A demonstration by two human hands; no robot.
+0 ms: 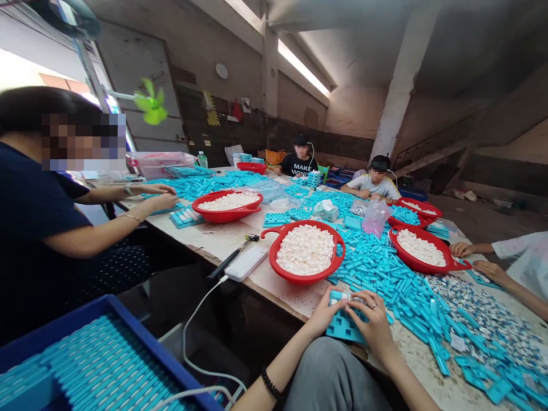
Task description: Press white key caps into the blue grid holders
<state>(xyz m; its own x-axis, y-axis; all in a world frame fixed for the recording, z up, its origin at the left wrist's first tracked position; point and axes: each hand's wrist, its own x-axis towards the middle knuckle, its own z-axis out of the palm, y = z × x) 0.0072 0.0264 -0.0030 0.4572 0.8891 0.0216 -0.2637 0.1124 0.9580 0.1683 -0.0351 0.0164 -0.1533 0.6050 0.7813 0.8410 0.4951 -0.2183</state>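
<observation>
My left hand point(327, 311) is at the left edge of a blue tray point(342, 326) with square openings, its fingers closed on it near the table edge. My right hand point(371, 321), with a ring on one finger, has its fingertips together at a small white piece point(345, 296) at the top of the tray. The tray's lower openings show no white pieces. Just beyond my hands stands a red basket point(280, 271) full of white pieces point(305, 249).
Loose blue parts point(377, 260) cover the table point(282, 291) to the right. A hammer point(233, 256) and a white power bank point(247, 263) with a cable lie left. A blue crate point(128, 325) stands lower left. Several people sit around the table.
</observation>
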